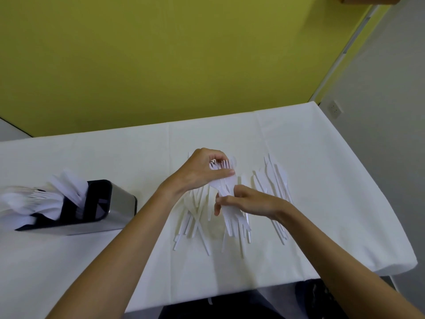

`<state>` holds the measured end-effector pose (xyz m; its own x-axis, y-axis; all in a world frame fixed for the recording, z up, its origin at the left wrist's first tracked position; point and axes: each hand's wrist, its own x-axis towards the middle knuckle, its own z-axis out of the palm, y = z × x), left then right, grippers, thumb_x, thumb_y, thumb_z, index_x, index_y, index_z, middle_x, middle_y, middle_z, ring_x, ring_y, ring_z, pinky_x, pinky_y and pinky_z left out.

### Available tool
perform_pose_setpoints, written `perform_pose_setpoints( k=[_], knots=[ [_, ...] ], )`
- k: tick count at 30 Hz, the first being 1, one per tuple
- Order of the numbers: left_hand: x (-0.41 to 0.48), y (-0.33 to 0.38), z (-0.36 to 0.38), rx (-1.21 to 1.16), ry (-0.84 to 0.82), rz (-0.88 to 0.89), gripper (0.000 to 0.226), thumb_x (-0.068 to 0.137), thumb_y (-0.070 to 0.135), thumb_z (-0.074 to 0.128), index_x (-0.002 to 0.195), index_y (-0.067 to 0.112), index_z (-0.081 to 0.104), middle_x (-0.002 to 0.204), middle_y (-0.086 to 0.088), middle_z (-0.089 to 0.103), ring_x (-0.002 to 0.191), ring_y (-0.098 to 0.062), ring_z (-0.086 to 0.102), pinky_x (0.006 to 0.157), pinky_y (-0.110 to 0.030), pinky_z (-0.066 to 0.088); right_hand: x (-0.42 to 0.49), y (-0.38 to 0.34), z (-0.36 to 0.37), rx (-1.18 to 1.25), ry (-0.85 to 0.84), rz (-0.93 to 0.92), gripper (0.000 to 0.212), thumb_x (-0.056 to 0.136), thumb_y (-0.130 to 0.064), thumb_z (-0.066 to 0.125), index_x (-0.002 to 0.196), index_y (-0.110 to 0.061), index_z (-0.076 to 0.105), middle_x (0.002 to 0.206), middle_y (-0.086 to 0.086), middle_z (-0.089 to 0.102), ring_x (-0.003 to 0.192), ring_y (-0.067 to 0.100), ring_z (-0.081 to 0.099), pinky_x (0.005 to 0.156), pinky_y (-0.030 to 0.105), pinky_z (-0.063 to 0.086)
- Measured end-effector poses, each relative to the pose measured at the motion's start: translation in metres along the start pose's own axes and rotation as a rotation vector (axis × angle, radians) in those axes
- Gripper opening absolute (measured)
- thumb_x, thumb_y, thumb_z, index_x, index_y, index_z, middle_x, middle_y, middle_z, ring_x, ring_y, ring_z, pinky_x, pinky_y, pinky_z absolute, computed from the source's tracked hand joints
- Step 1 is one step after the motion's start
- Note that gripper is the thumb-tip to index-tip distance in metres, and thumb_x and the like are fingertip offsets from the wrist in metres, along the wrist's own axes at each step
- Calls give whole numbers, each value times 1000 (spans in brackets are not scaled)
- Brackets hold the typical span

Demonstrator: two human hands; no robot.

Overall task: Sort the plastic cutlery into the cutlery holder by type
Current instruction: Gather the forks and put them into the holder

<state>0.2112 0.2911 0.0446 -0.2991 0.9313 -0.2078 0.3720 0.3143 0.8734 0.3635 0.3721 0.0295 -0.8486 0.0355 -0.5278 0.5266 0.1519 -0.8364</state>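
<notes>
Several white plastic pieces of cutlery lie in a loose pile [195,224] at the middle of the table. A separate group of knives [276,192] lies to its right. My left hand [202,171] grips the head ends of a bundle of forks [224,187] above the pile. My right hand [248,202] holds the same bundle lower down, around the handles. The metal cutlery holder [119,203] with a black rim stands at the left. White cutlery sticks out of its left compartments; the right one looks dark.
A white cloth covers the table [333,180], whose right edge and front edge are close by. A yellow-green wall stands behind the table. A grey wall with a socket [334,109] is at the right.
</notes>
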Motion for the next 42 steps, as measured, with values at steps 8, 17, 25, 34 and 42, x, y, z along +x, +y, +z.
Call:
perform_pose_setpoints(
  k=[8,17,25,34,42],
  knots=[
    [-5,-2,-11,-6,36,48,17,83,22,73,80,8,65,78,-4,64,68,-6,52,65,-18,41,10,-13,6,-25,89,9,49,81,-41,57,79,7,53,70,11,41,62,24,36,56,31,29],
    [-51,17,-91,-30,440,36,13,91,41,59,97,29,62,102,16,60,76,-4,55,64,-11,39,46,-59,19,-69,313,-219,54,90,-36,59,59,4,41,61,8,27,55,22,24,50,30,21],
    [-155,-35,-186,-67,867,-5,21,98,33,49,98,19,66,99,14,68,94,9,57,80,-9,40,112,-149,97,198,405,-324,30,93,-21,59,63,-15,59,43,-13,42,42,7,36,44,18,31],
    [-222,-125,-226,-249,990,-249,37,102,38,36,96,18,66,108,3,69,108,-14,59,90,-27,42,157,-174,210,241,603,-304,30,86,-29,68,71,-4,67,64,10,68,59,17,62,60,38,49],
    [-221,-179,-219,-686,705,-390,60,101,51,19,107,15,67,113,-3,70,112,-22,62,103,-37,43,172,-177,245,185,979,-349,21,83,-24,70,70,-9,66,59,-6,63,55,-1,59,50,10,40]
  ],
)
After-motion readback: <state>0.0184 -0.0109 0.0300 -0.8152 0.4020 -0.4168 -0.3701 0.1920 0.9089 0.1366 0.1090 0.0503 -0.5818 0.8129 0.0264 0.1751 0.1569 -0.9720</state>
